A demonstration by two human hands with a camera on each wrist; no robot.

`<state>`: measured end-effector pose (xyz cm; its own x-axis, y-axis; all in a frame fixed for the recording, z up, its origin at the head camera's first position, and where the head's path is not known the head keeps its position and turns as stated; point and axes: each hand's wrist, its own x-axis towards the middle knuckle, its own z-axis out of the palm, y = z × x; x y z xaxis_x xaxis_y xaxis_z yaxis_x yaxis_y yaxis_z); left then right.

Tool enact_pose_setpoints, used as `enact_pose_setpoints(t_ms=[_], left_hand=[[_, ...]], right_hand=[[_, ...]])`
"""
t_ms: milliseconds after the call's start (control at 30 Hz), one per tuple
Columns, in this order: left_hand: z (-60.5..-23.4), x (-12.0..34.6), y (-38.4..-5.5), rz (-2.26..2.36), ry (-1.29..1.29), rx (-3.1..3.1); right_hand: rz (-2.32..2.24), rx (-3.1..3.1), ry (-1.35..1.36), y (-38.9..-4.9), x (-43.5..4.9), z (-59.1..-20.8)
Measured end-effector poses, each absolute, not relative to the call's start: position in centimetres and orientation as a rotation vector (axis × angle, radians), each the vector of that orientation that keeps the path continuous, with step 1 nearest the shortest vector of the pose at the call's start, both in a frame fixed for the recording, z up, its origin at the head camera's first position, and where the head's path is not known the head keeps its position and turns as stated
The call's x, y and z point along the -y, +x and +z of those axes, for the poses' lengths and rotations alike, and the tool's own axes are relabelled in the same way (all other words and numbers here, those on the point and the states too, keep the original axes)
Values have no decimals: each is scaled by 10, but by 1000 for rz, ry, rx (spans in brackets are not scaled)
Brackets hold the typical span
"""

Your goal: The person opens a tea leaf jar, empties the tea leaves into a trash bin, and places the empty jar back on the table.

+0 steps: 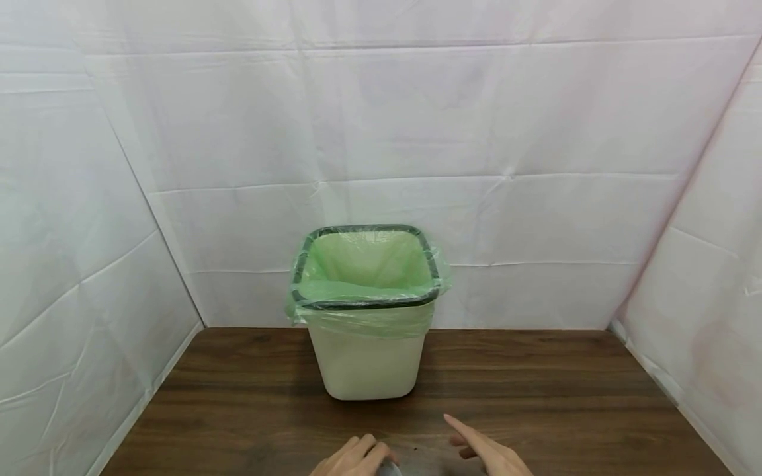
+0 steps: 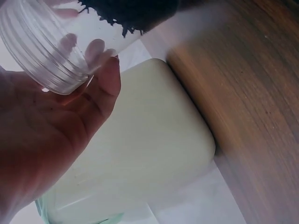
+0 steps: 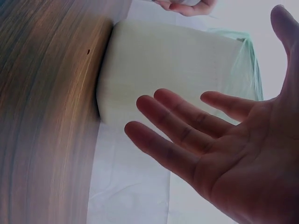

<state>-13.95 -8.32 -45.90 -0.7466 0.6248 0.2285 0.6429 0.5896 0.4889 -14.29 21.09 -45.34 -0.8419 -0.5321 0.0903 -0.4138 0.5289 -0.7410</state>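
My left hand (image 1: 355, 456) grips a clear plastic jar (image 2: 51, 51) with a threaded neck. In the left wrist view the jar lies tilted across the fingers, and a dark, shredded-looking mass (image 2: 133, 14) shows toward its far end. Only a sliver of the jar appears at the bottom of the head view. My right hand (image 1: 488, 453) is to the right of it, fingers extended and nothing in the palm, as the right wrist view also shows. Both hands are in front of a cream bin (image 1: 372, 370) lined with a green plastic bag (image 1: 357, 324).
The bin stands on a dark wooden table (image 1: 536, 377) near its back edge, a dark ring (image 1: 366, 304) around its rim over the bag. White sheeting (image 1: 411, 119) hangs behind the table and along both sides. A small dark speck (image 3: 88, 52) lies on the wood.
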Motion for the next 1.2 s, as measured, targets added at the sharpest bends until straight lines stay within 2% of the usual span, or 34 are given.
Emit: enact_pose_setpoints(t_ms=[400, 767, 1200], left_hand=[[-446, 82, -139, -881, -1134, 2751], [-433, 80, -139, -1029, -1172, 2758], [-427, 78, -137, -1182, -1175, 2673]], right_hand=[[-1378, -2415, -734, -141, -205, -446], [-1425, -2379, -900, -140, -200, -447], [-1514, -2373, -977, -135, -188, -448]])
